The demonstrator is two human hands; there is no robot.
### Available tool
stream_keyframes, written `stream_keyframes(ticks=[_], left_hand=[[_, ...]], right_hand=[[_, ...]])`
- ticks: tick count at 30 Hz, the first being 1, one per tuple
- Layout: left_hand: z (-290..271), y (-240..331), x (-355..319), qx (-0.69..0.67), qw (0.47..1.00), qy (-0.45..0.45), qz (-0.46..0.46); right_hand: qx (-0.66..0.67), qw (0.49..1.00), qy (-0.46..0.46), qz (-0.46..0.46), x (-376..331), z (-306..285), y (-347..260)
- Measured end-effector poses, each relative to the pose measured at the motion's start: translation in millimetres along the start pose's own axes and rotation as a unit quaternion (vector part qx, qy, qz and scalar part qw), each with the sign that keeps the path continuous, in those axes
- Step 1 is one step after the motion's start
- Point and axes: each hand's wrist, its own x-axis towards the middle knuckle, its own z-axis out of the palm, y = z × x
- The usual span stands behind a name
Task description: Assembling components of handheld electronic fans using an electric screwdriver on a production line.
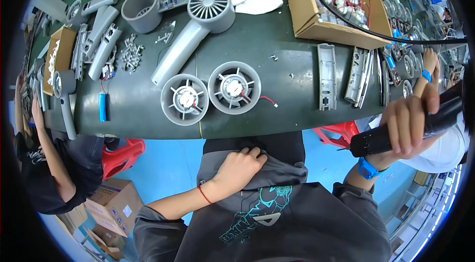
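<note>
Black power tool held off the worktop edge; two fan motor units set on the worktop.

R hand (408, 122) is seen w/ fingers clamped round a black power tool (396, 136), held tilted out past the near right edge of the dark green worktop (292, 89), above a red stool (339, 133). L hand (240, 165) is laid on the lap, fingers curled loosely together on dark cloth, nothing gripped. Two round grey fan motor units (208, 93) are placed side by side, touching, near the front edge, w/ a grey dryer housing (195, 27) just behind. A cardboard box (307, 9) of small parts is set at the back right.
</note>
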Motion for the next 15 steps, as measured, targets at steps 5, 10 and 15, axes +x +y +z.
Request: stream_keyframes(ticks=[5,10,15], left_hand=[[-14,-10,9,-0.068,0.997,0.030,0.023],[-99,46,24,-0.186,0.955,0.225,0.058],[-118,57,68,0.014,0.932,0.344,-0.116]], right_hand=[[-0.145,0.977,0.152,0.027,-15,-13,16],[-0.211,0.960,0.182,0.011,-31,-1,34],[-0.219,0.963,0.158,0.014,-71,-12,62]])
